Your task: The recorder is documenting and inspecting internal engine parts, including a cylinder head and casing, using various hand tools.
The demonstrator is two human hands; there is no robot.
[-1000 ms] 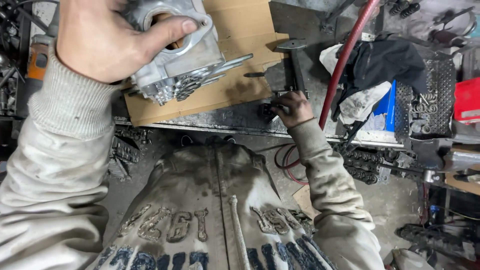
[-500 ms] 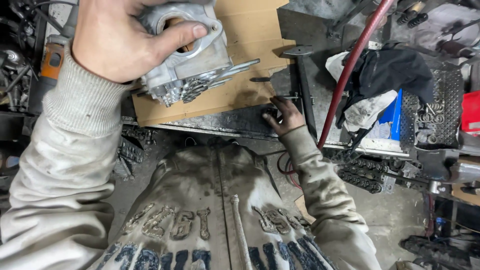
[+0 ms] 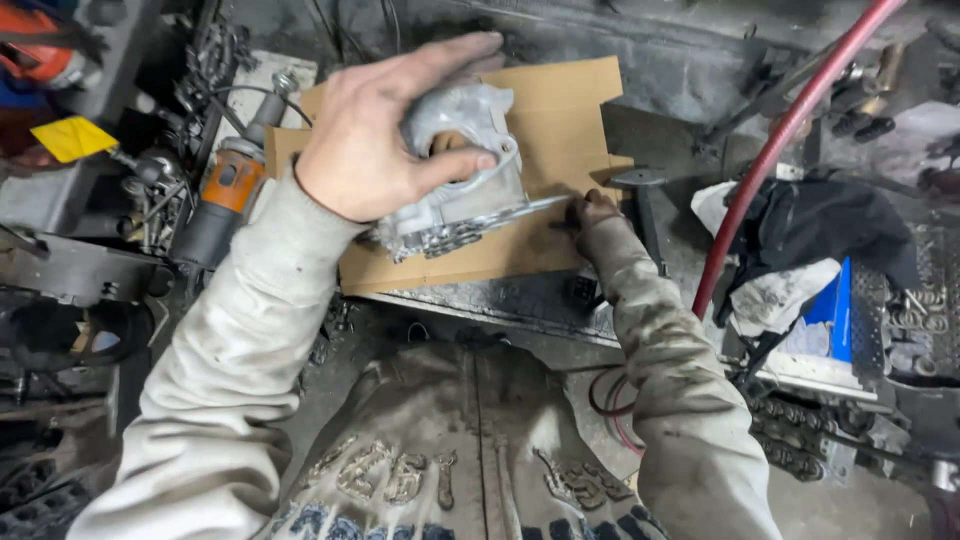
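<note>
While left hand (image 3: 365, 140) clamps grey metal casting (image 3: 462, 185), fingers wrapped over top, thumb in bore, it sits on cardboard (image 3: 560, 120) beneath. Right hand (image 3: 592, 208) fingers pinch small dark part beside casting's flange; state unclear. Risk: casting slips, crushing right fingers.

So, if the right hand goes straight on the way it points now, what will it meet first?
The right hand points up and left along the cardboard sheet. First in that line is the thin edge of the grey metal casting that the left hand grips, though depth is unclear.
</note>
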